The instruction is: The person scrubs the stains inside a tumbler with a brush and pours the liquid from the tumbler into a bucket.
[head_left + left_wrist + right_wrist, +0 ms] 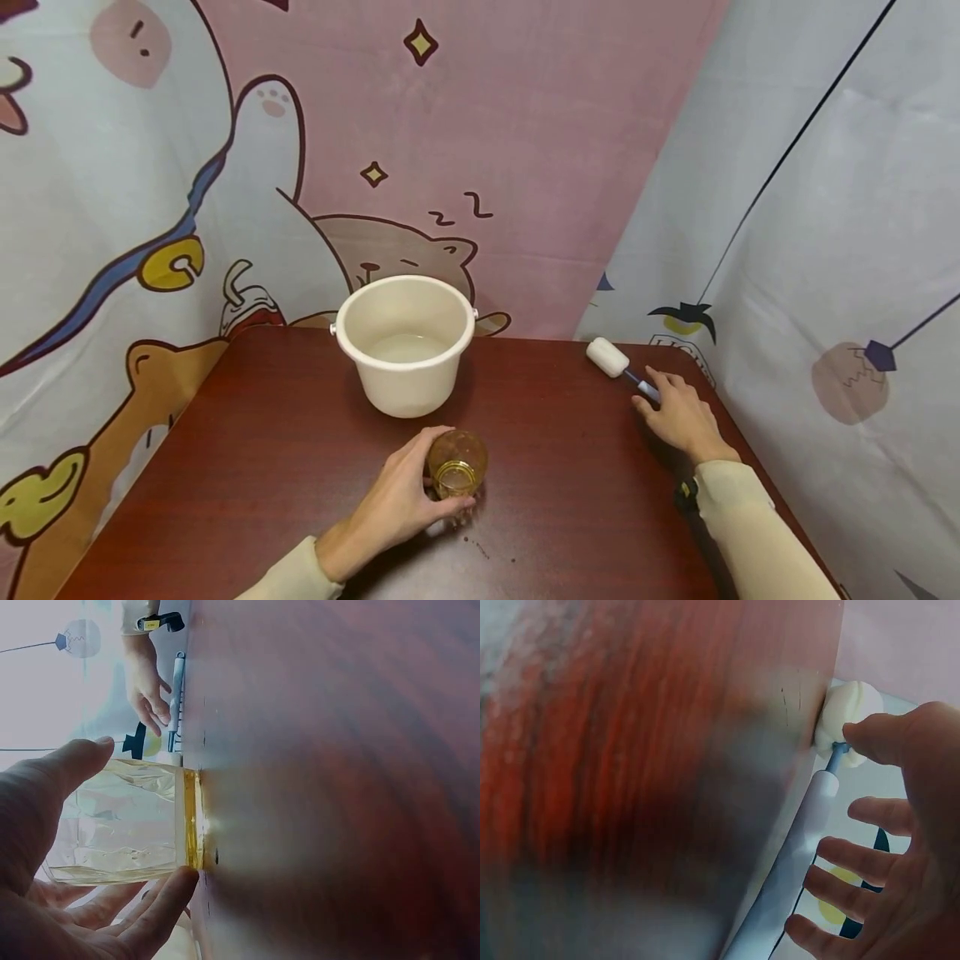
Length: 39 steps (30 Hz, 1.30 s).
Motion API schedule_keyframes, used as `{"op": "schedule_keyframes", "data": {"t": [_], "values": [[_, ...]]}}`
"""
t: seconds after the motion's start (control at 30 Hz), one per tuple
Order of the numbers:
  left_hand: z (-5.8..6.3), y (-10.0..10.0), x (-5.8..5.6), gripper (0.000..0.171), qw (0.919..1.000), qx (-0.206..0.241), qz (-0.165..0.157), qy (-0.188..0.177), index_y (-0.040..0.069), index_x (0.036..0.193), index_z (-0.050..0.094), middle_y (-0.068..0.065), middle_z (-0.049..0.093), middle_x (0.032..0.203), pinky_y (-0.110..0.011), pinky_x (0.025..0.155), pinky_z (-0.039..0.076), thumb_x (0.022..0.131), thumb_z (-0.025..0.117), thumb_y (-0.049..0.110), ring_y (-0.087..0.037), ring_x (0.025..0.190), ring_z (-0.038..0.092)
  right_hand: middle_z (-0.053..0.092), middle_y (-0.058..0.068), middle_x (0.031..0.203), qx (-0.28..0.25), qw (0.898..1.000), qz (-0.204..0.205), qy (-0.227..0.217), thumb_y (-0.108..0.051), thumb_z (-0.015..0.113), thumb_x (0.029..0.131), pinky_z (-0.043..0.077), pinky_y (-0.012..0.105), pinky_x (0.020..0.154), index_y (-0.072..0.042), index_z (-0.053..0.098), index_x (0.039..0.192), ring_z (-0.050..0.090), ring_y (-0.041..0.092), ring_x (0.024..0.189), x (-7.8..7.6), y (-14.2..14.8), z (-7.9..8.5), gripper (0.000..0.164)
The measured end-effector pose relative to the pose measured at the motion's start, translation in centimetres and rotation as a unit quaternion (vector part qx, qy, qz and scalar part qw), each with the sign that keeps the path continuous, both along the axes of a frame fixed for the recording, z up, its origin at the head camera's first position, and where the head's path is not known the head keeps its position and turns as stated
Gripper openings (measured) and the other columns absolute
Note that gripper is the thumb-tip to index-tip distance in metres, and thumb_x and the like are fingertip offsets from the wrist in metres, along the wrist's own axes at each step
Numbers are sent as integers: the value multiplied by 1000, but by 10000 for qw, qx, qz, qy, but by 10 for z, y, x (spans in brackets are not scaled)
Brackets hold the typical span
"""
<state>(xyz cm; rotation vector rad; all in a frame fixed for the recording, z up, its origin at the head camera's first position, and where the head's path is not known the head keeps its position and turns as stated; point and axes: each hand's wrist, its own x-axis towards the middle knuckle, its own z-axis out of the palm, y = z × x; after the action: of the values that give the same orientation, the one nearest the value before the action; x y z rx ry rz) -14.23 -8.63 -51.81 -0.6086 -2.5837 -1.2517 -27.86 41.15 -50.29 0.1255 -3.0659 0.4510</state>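
Nearest us, our left hand [397,500] curls around one amber glass cup [457,465], thumb on one side and fingers on the other; its walls are clear, faceted and yellow-tinted, and it stands upright on the counter [285,467], a smooth, dark red wood-grain surface. At about two o'clock from the cup, our right hand [678,414] lies over the handle of one bottle brush [609,358], fingers loosely spread and touching it, not clamped round it. The brush has a white, rounded sponge head and a slim pale blue-grey handle, lying near the counter's right edge. Farther off, at twelve o'clock from the cup, stands one cream plastic bucket [405,350], round and smooth. We read "Z Z" on the pink cartoon cloth [525,125] behind.
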Motion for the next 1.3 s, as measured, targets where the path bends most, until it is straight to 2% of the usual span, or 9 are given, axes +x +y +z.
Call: {"op": "schedule_keyframes", "data": {"t": [0.13,0.27,0.5,0.87,1.13,1.3], "values": [[-1,0,-1,91,9999,60,-69,72,18,151,64,0,81,132,-40,101,69,77,113,34,-21,120,81,43,39,175,-18,10000,-39,-55,-39,66,116,44,90,114,-4,40,178,45,68,154,-1,2,-3,76],[-1,0,0,89,9999,123,-58,-101,17,151,64,-2,81,132,-41,100,70,78,112,33,-23,120,82,45,40,171,-27,10000,-65,-31,-34,67,116,46,89,113,-3,42,177,48,68,151,-3,3,-6,73],[0,1,2,88,9997,40,21,-248,17,151,63,-5,80,133,-43,102,70,79,112,34,-24,120,82,54,41,160,-17,9998,-172,137,-28,71,114,54,82,100,-2,49,172,57,65,139,-6,2,-6,67],[0,1,2,87,9995,-72,85,-281,16,148,63,-4,80,134,-43,104,69,79,111,36,-23,121,82,60,42,149,-3,9994,-278,189,-17,71,112,56,78,91,-3,54,168,61,62,129,-6,6,-8,60],[2,1,2,84,9992,39,30,-406,16,147,64,-6,79,134,-45,105,69,80,111,34,-24,121,82,70,37,134,-38,9985,-209,497,-10,72,110,60,76,84,0,70,151,70,59,118,-6,6,-11,42],[1,2,2,83,9991,17,38,-431,16,146,63,-5,79,134,-43,105,69,81,111,35,-23,122,81,72,34,127,-147,9979,-241,583,-7,73,108,60,74,83,0,75,143,70,55,115,-6,6,-12,35]]}}
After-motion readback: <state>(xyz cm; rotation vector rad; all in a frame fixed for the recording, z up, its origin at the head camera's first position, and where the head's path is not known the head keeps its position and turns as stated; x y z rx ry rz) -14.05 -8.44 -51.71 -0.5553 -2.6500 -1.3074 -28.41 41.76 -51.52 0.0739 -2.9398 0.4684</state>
